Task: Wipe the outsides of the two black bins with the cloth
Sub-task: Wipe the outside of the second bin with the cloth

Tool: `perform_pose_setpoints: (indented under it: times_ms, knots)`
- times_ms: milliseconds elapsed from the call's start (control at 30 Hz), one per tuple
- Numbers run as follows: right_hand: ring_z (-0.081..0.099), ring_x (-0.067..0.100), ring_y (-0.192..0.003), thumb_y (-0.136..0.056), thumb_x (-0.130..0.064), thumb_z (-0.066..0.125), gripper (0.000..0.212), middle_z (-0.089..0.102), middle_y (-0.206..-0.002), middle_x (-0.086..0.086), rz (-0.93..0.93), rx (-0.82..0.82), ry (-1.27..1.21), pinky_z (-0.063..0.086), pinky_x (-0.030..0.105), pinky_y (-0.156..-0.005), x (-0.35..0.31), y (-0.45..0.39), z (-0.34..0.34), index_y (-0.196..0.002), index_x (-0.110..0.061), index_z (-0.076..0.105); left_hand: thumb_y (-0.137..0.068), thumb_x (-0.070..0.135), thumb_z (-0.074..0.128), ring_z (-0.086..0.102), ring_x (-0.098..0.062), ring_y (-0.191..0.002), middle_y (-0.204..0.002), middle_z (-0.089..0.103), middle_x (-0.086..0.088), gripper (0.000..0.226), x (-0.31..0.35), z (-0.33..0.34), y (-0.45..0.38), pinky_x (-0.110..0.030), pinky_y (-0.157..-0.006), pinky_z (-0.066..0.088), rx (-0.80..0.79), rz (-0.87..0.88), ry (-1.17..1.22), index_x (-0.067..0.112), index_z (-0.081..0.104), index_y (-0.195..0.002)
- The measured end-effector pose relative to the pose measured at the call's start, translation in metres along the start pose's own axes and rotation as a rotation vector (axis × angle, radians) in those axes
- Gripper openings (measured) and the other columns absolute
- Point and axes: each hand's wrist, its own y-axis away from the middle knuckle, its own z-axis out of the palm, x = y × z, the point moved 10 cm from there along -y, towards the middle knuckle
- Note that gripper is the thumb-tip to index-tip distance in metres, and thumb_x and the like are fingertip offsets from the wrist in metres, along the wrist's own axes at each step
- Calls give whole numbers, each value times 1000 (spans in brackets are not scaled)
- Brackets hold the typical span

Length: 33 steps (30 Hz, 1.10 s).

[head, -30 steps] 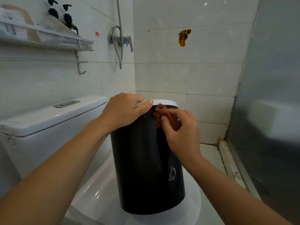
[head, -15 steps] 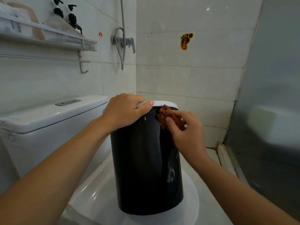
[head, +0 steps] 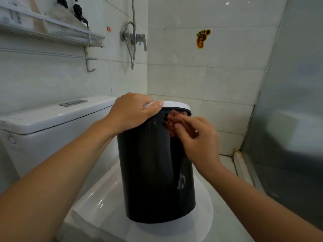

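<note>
Black glossy plastic bin (head: 155, 172) upright on closed toilet lid's (head: 104, 206) centre; left hand (head: 132, 112) gripping white rim, right hand (head: 197, 137) fingers pinching reddish-brown cloth (head: 172, 119) against upper right wall; unwiped wall below.

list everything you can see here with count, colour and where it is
bin: 1, black with white rim, standing on the toilet lid
cloth: 1, reddish brown, against the bin's upper side
toilet lid: 1, white, under the bin
tank: 1, white, left of the bin
shelf: 1, white, on the left wall
pump bottles: 2, black tops, on the shelf
tap: 1, silver, on the wall
foot sticker: 1, yellow and brown, on the back wall
left hand: 1, grips the bin's rim
right hand: 1, holds the cloth on the bin
</note>
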Motion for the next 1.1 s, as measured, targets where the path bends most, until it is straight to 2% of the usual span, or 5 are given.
perform_pose_setpoints:
  times_ms: [433,533,700,900,1100]
  knots:
    - [60,13,-123,-86,-9,77,54,65,-133,-13,33,-158,-50,50,24,-104,34,113,-8,-135,-27,63,-88,75,38,48,-14,-56,-56,48,5,64,-21,4,1,-38,-61,41,-122,-56,162,18,48,-61]
    - [59,8,-122,-87,-10,76,52,65,-131,-15,72,-135,-66,49,22,-106,31,106,-7,-132,-30,62,-81,86,44,59,-12,-69,-69,60,10,55,-16,2,1,-31,-61,42,-170,-12,133,34,59,-73]
    - [59,10,-120,-89,-10,75,48,64,-127,-8,121,-160,-66,54,27,-102,36,102,-7,-132,-30,64,-76,91,38,56,-10,-67,-69,60,13,65,-8,-3,-4,-27,-59,35,-132,31,-122,31,63,-80]
    - [52,-1,-113,-88,-20,78,50,56,-120,-11,143,-229,-52,50,14,-94,34,97,5,-130,-38,59,-75,93,33,53,-11,-73,-80,55,17,67,19,-4,-17,-31,-66,35,27,42,-243,34,58,-91]
    - [54,-4,-105,-87,-33,80,43,51,-113,-25,233,-315,-31,52,10,-85,39,102,23,-120,-39,53,-82,89,19,37,-10,-54,-61,42,12,69,16,12,-19,-32,-59,25,40,-18,-361,27,45,-67]
